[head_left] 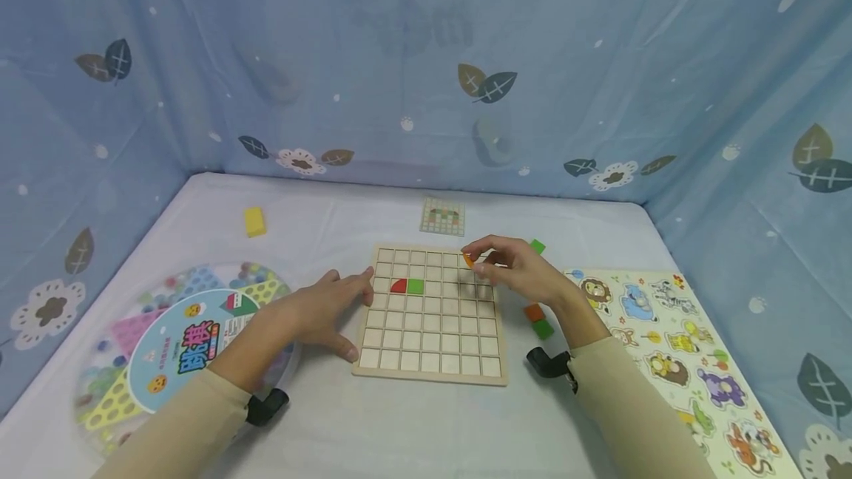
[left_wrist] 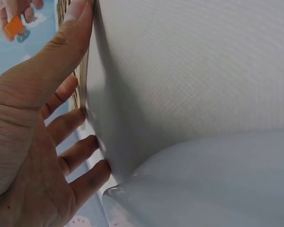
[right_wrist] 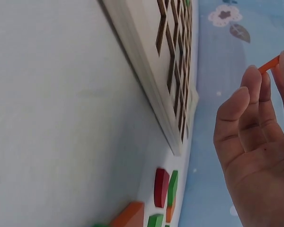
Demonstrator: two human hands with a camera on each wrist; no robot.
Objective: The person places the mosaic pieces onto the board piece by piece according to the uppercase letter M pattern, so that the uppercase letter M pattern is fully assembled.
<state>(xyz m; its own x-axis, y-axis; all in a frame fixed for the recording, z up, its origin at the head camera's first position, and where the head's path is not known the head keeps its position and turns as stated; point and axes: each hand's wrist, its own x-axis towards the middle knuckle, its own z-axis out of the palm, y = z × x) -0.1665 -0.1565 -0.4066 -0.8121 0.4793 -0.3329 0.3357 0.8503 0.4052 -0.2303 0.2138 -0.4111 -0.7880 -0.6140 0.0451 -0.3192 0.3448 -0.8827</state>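
Note:
A wooden grid board lies on the white table. In its upper left part sit a red quarter-round tile and, right beside it, a green square tile. My left hand rests along the board's left edge, thumb and fingers spread. Above the board's upper right corner, my right hand pinches a small orange tile between fingertips and thumb. The orange tile is raised off the board; its full outline is partly hidden by the fingers.
Loose orange, green and red blocks lie right of the board. Behind it is a small pattern card. A yellow block lies back left, a round game box left, an animal picture board right.

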